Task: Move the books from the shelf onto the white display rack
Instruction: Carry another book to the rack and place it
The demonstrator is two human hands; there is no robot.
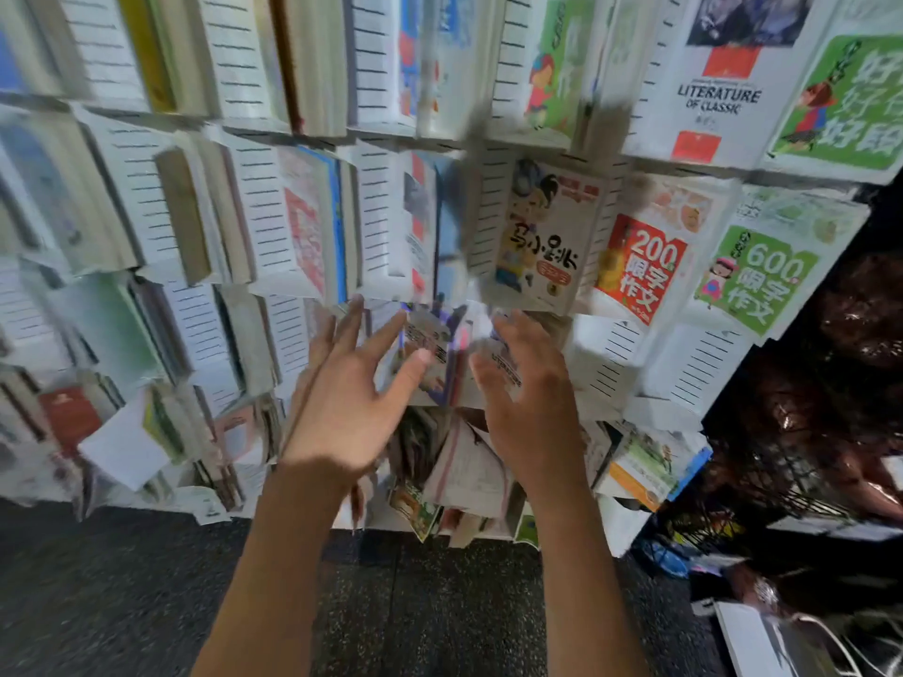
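Note:
The white display rack [376, 222] fills the view, its slotted pockets packed with books. My left hand [347, 403] and my right hand [527, 398] reach side by side toward a middle pocket, fingers spread and straight, nothing gripped. Between them stand several thin books [440, 349] with colourful covers; my fingertips are at or just short of their edges, and blur hides whether they touch. Above that pocket sits a cartoon-cover book [542, 232]. To its right are a red "200" book [640, 266] and a green "600" book [757, 280].
A white "Literature of Classic" book [718, 90] and a green book [850, 100] stand top right. Loose books [459, 476] slump in the lowest row. A dark wire rack [801, 432] stands at the right. Dark speckled floor [146, 593] lies below, with white books [762, 642] on it.

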